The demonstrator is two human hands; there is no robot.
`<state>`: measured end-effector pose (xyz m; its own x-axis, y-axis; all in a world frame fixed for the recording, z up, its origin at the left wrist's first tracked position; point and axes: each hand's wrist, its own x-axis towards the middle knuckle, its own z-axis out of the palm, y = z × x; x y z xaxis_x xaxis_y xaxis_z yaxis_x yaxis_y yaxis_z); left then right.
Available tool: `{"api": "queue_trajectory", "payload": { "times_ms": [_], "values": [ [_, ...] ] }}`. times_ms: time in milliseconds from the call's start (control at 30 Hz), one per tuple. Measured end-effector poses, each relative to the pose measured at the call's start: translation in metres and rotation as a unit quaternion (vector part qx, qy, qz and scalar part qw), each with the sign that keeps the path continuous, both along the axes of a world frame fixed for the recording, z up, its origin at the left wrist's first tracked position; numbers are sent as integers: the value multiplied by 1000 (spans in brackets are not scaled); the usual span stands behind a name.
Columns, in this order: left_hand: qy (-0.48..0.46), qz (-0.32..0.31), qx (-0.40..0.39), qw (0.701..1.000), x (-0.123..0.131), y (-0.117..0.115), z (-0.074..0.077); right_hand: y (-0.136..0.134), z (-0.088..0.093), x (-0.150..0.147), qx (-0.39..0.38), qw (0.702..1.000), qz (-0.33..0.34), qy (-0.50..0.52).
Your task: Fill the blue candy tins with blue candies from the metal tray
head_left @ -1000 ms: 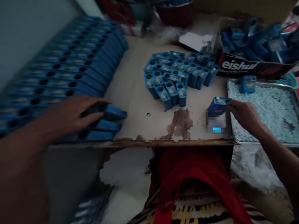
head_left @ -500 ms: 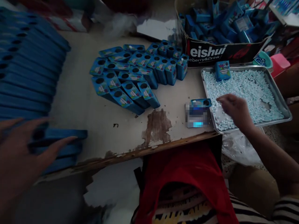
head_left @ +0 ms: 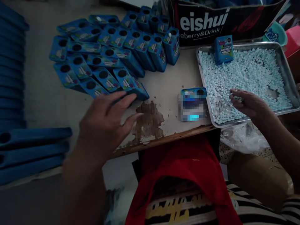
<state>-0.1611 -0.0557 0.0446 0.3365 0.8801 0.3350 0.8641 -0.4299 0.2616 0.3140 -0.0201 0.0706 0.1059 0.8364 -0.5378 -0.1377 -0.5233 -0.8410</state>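
My left hand [head_left: 110, 122] hovers at the front of the blue candy boxes [head_left: 109, 79], its fingers and thumb apart with nothing between them. Those boxes stand in a loose group, each with a round dark hole in its top. My right hand [head_left: 248, 101] is over the metal tray [head_left: 212, 120], fingertips drawn together around a few small pale candies [head_left: 239, 98]. Loose pale-blue candies [head_left: 253, 72] cover most of the tray. One blue box [head_left: 223, 50] stands among them at the back. Left of the tray, another blue box [head_left: 193, 91] tops a pixelated object [head_left: 192, 107] with a glowing cyan patch.
Rows of blue boxes [head_left: 11, 78] line the left side, with several more [head_left: 35, 153] at the table's front edge. A black carton [head_left: 203, 25] stands behind the tray. A teal bowl [head_left: 277, 32] sits at the far right. Bare worn wood [head_left: 150, 120] shows near the front edge.
My left hand has moved right, away from the left-hand boxes to the front of the standing group. The right hand stays over the tray, now turned more palm-up. The view has shifted.
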Motion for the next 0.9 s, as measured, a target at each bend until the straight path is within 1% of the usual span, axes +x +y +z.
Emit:
{"api": "queue_trajectory", "payload": {
  "times_ms": [100,133,200,300,400,467,533,600,667,733,800,900],
  "values": [
    [-7,-43,-19,999,28,3,-3,2,17,-18,-3,1000,-23,-4],
    [-18,-57,-23,998,36,4,-5,3,22,-23,-1,1000,-21,-9],
    [-51,-83,-33,995,51,7,-10,5,30,-30,-1,1000,4,-17],
    [-102,-112,-69,986,66,14,-19,10,35,-36,4,998,57,-18],
    [-138,-122,-116,976,72,23,-26,14,36,-42,11,997,72,-28],
    [-154,-118,-153,969,73,27,-29,17,37,-47,9,996,78,-37],
    [-175,-111,-185,961,74,31,-31,20,39,-52,12,994,99,-40],
    [-204,-108,-202,952,75,35,-33,23,40,-56,26,991,127,-40],
    [-230,-112,-201,946,76,40,-33,24,38,-56,49,989,136,-41],
    [-248,-123,-197,941,78,44,-32,25,34,-55,67,990,118,-41],
    [-262,-127,-197,936,83,48,-31,25,28,-51,69,993,90,-40],
    [-298,-107,-202,927,100,52,-36,25,17,-45,62,996,64,-31]
  ]
}}
